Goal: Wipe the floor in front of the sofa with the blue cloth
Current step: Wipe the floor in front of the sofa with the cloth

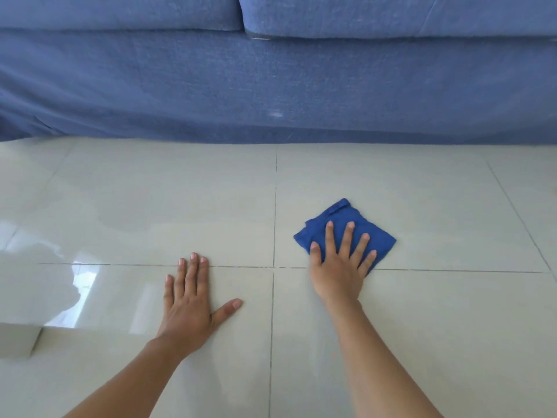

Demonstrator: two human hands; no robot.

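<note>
Where the pale tiled floor point(120, 188) shines at the far left, a white block point(18, 340) sits at the frame's edge, and reflections glare off the tiles beside it. Next comes the left hand point(188, 306), pressed flat on the floor with its grip apart, fingers spread and holding nothing. A grout cross lies between the two hands. To its right, the right hand point(340, 267) rests palm-down on the folded blue cloth point(339, 218) (a diamond shape from this angle), fingers splayed, pinning it to the tile rather than clutching it. Behind everything, the blue sofa point(271, 86) spans the whole width, well apart from the cloth.
</note>
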